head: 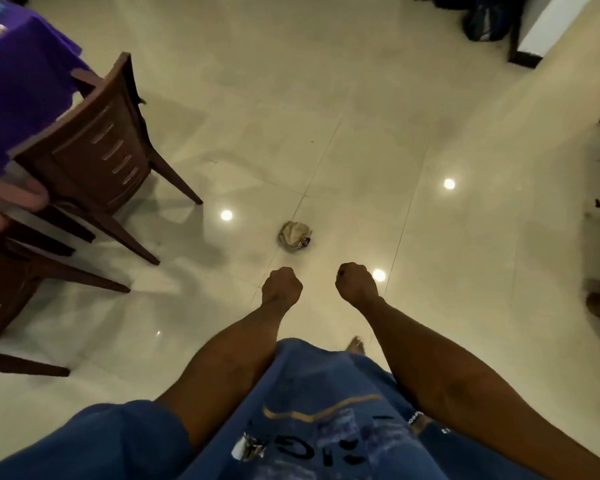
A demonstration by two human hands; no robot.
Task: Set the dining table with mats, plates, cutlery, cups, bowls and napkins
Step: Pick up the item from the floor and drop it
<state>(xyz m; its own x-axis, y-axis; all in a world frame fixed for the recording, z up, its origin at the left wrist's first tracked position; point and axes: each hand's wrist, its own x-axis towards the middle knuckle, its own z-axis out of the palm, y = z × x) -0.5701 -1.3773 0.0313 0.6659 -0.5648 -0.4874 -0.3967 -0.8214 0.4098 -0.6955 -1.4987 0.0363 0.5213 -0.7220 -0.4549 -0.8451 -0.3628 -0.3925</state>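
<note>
Both hands are curled into fists and hold nothing: the left hand (282, 285) and right hand (355, 280) hang side by side over the tiled floor (361, 98). The table (purple cloth) (18, 74) stands far left behind 2 brown chairs (97, 147). A crumpled wad (294, 236) lies just ahead.

Single head-worn wide-angle view, aimed steeply down past a blue shirt (326, 427) at a glossy tiled floor (361, 150). Forearms close below the lens, floor farther off. Brown chairs (94, 150) and a purple-clothed table (18, 71) bent along the left edge.
</note>
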